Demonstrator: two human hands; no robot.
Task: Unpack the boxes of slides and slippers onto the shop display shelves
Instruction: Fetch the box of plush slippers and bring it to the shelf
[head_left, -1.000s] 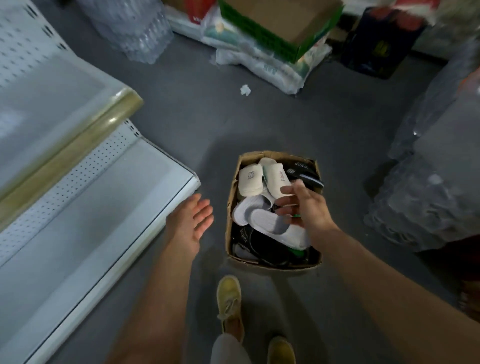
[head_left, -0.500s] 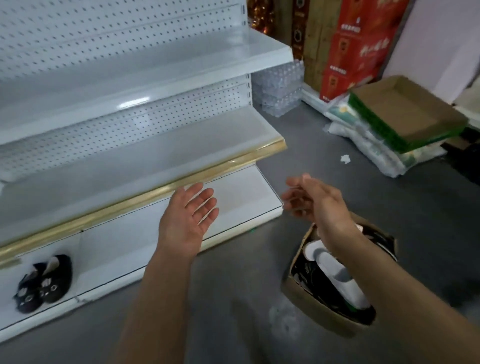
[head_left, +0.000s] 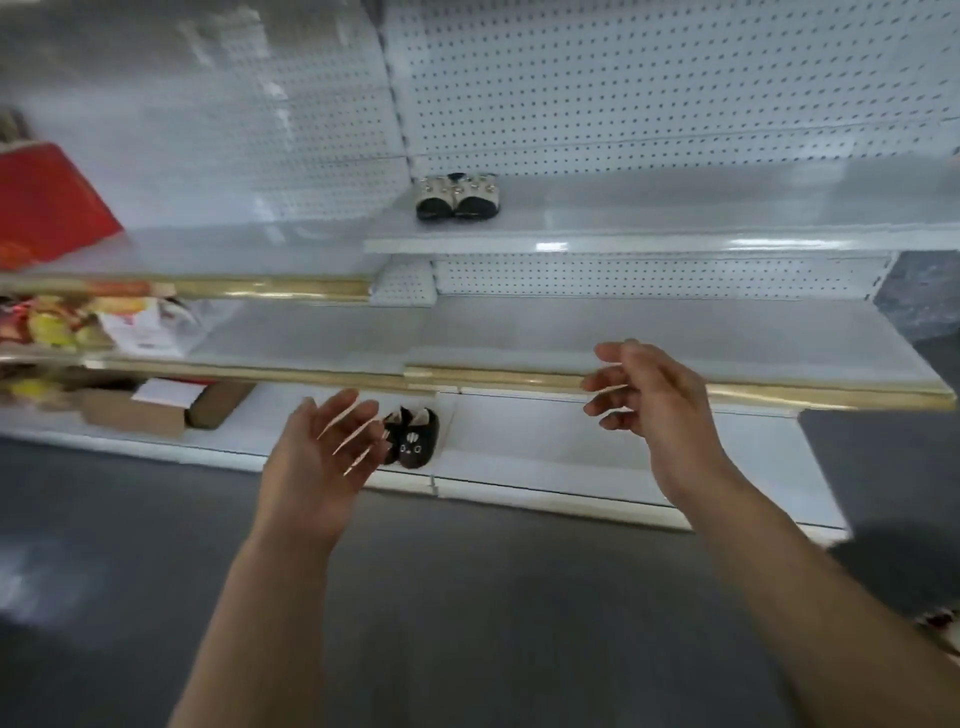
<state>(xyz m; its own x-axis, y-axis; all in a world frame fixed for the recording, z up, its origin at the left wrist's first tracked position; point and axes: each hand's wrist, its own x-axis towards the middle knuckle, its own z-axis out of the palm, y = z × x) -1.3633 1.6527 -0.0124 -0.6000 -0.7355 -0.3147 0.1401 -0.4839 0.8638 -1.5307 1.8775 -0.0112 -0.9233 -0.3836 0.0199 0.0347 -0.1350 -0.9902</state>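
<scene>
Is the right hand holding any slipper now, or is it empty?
Empty. The right hand is raised before the gold-edged shelf, fingers loosely curled, with nothing between them.

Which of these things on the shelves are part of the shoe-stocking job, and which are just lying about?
Part of the job:
black cat-face slippers, bottom shelf
beige studded slides, upper shelf
white display shelves

Lying about:
red box
snack packets
cardboard boxes

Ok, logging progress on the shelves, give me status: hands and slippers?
Left hand open, empty. Right hand open, empty. Black slippers on bottom shelf, beige pair higher up. Nothing blocking.
</scene>
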